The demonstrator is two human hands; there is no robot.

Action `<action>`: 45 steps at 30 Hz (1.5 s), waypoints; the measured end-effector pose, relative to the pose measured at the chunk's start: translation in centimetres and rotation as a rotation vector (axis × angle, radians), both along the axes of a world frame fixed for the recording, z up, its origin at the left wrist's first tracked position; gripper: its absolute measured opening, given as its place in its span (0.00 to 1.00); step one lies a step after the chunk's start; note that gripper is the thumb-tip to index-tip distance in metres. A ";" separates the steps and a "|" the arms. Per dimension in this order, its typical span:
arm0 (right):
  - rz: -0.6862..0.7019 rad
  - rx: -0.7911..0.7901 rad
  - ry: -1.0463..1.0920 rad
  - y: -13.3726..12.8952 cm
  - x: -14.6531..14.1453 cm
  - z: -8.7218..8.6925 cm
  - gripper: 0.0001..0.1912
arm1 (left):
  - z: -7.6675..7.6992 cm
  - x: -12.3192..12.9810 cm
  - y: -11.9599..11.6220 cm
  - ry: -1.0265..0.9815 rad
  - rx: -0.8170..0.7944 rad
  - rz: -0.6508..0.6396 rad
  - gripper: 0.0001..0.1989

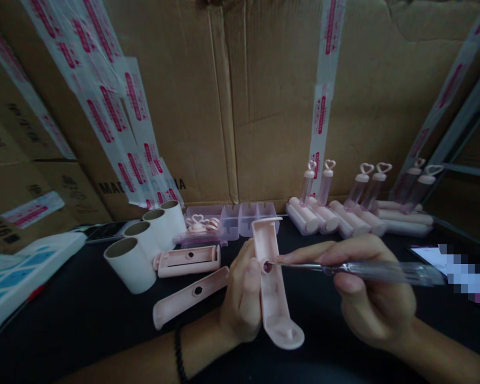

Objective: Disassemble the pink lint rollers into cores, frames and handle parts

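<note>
I note the left grip (246,298) holding a pink casing (275,298), the right grip (374,301) a clear-handled tool (376,271); 4 white tubes (136,274) stand left of the casing.

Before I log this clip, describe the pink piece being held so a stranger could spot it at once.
Below the big cardboard box, find the left hand at centre. It holds the pink shell; unlike two similar pieces lying on the dark table, this one has a clear-handled tool at its hole.
</note>
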State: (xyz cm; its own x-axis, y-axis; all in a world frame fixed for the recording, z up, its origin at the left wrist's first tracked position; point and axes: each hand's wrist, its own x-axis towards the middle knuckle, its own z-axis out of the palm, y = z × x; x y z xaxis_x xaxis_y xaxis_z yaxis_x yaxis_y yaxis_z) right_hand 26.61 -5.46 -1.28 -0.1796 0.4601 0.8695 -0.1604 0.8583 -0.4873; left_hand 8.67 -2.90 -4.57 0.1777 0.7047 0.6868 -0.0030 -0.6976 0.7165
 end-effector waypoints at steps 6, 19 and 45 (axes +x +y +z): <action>-0.041 0.002 -0.054 0.0 0.6 -0.3 0.13 | 0.0 0.1 -0.1 0.017 0.013 0.032 0.23; -0.101 0.066 -0.043 -0.2 0.8 -0.3 0.14 | -0.7 0.1 -0.2 -0.043 0.002 -0.020 0.21; -0.065 -0.092 0.175 -0.5 -0.2 0.2 0.07 | -1.4 -0.5 -0.2 0.015 0.091 -0.073 0.16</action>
State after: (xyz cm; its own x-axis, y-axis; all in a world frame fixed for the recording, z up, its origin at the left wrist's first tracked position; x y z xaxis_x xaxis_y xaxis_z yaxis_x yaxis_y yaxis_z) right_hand 26.45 -5.98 -1.10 0.0027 0.5449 0.8385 -0.1956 0.8226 -0.5339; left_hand 8.14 -3.09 -5.95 0.2369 0.6243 0.7444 -0.0462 -0.7581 0.6506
